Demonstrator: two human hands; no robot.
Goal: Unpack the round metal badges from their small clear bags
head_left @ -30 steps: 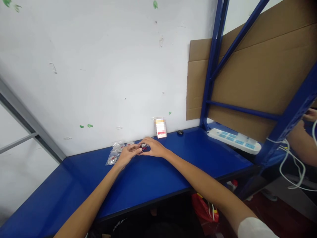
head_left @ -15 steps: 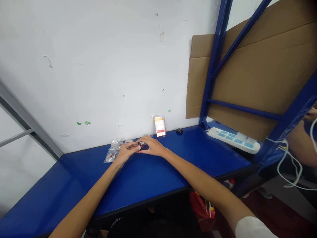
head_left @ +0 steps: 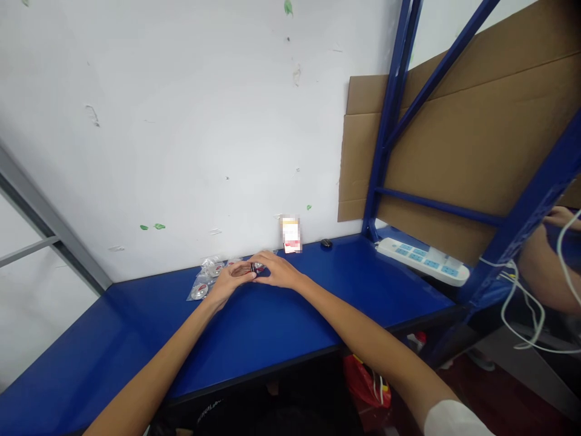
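the left hand (head_left: 229,281) and right hand (head_left: 278,270) are gripping a small dark piece (head_left: 253,267) between their fingertips, over the desk (head_left: 258,327). bags (head_left: 198,292) are lying just left of the grip. this step is looking like two-handed handling; moving next is probably calling for steadiness.

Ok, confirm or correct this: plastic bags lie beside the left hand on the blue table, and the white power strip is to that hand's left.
Wrong side: the head view shows the white power strip right of the left hand, past the right hand. The plastic bags on the blue table are as stated.
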